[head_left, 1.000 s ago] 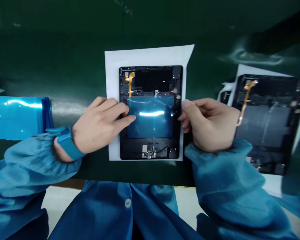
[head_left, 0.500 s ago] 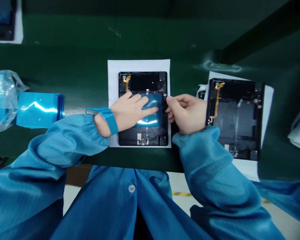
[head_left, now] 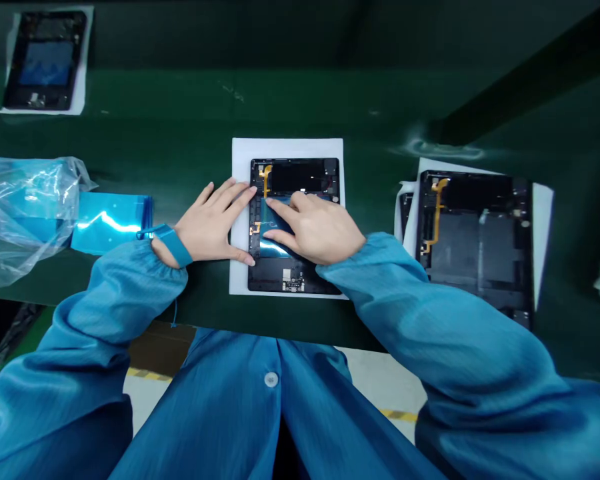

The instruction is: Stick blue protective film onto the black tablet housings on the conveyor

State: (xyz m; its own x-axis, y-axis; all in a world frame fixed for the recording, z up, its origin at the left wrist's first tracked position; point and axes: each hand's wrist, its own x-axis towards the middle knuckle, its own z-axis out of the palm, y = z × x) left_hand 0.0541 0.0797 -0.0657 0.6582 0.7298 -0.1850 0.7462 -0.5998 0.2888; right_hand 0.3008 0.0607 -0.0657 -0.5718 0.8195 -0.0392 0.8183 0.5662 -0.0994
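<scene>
An opened tablet (head_left: 317, 273) lies flat on a white sheet (head_left: 240, 283) in front of me, its circuit boards and orange ribbon cable (head_left: 267, 179) showing. A shiny blue film (head_left: 275, 249) covers its middle. My left hand (head_left: 213, 223) is spread at the tablet's left edge, thumb and fingertips against the frame, holding nothing. Over the film is my right hand (head_left: 320, 227), with index finger and thumb stretched apart on its left part. The other fingers of that hand are curled under, and the hand hides the film's right part.
To the right, another opened tablet (head_left: 503, 253) rests on white sheets above a further device. At left are a stack of blue films (head_left: 107, 223) and a clear plastic bag (head_left: 30, 220) holding more. A tablet with blue film (head_left: 45, 63) lies at the far left.
My left hand has slid off the film to the tablet's left edge. My right hand has moved from the right edge onto the film, its pinch opened. The view has shifted a little.
</scene>
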